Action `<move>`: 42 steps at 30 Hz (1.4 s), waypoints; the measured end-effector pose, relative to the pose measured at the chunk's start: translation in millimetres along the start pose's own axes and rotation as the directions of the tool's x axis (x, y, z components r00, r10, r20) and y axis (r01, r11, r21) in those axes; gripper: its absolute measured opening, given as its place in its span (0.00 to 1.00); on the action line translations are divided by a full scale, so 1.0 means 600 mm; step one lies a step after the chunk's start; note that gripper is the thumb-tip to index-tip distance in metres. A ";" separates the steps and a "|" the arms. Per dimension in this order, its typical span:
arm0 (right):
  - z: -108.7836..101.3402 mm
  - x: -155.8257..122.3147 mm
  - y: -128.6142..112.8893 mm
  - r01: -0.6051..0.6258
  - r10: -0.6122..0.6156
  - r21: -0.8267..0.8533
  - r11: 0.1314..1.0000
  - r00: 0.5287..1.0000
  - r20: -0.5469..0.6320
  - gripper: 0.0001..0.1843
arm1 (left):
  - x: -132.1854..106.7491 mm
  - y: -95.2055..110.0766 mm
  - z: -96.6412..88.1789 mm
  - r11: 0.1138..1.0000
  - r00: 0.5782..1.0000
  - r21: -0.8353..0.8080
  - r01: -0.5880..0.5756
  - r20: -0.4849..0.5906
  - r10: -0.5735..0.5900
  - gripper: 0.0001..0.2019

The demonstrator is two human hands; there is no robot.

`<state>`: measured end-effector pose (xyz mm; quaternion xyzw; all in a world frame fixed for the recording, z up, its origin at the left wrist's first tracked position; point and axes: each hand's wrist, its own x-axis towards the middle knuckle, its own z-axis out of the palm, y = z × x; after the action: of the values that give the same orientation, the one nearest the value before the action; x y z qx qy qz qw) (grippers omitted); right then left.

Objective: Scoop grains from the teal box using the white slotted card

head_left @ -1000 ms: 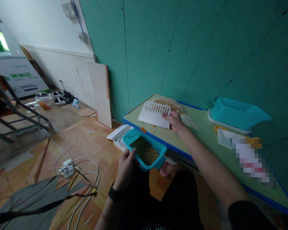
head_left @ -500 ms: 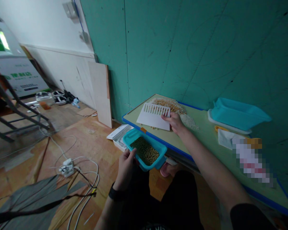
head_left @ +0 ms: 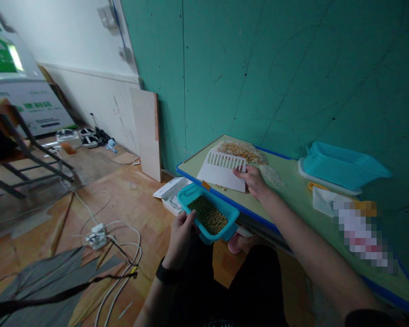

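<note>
My left hand (head_left: pixel 180 234) grips the near corner of a teal tray (head_left: pixel 225 210) filled with green beans (head_left: pixel 208 215), held just below the table's blue front edge (head_left: pixel 191 176). My right hand (head_left: pixel 254 179) pinches the right side of a white comb-edged scraper (head_left: pixel 220 172) that lies flat on the green tabletop. A few loose beans sit by the scraper's near edge. Behind the scraper lie a pile of yellow beans (head_left: pixel 242 151) and a pile of white grains (head_left: pixel 273 176).
A teal lidded container (head_left: pixel 341 164) and white paper (head_left: pixel 325 200) sit at the table's right. A teal wall stands behind. On the wooden floor to the left lie a power strip (head_left: pixel 96 235) with cables, a white box (head_left: pixel 172 193) and a leaning board (head_left: pixel 146 131).
The scraper has slid a little toward the table's front edge under my right hand. The tray stays in my left hand; the camera view shifted slightly.
</note>
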<state>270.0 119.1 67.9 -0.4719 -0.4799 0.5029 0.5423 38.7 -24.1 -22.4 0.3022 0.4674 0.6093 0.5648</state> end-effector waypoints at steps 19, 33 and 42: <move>0.018 -0.128 -0.010 0.181 -0.226 -0.204 0.962 0.948 -0.226 0.24 | 0.003 0.023 0.024 0.999 0.998 0.018 -0.051 -0.030 0.052 0.21; -0.013 0.078 -0.018 0.245 -0.378 -0.349 0.904 0.840 -0.389 0.19 | 0.009 0.014 -0.004 0.994 0.996 0.060 -0.086 0.004 0.086 0.23; 0.040 0.129 0.009 0.142 -0.197 -0.176 0.974 0.914 -0.354 0.15 | 0.058 0.050 -0.037 0.993 0.996 0.078 -0.086 -0.014 0.087 0.20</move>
<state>248.1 197.2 68.1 -0.5532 -0.4439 0.3196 0.6283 0.5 7.2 -9.1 0.3385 0.4820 0.6172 0.5216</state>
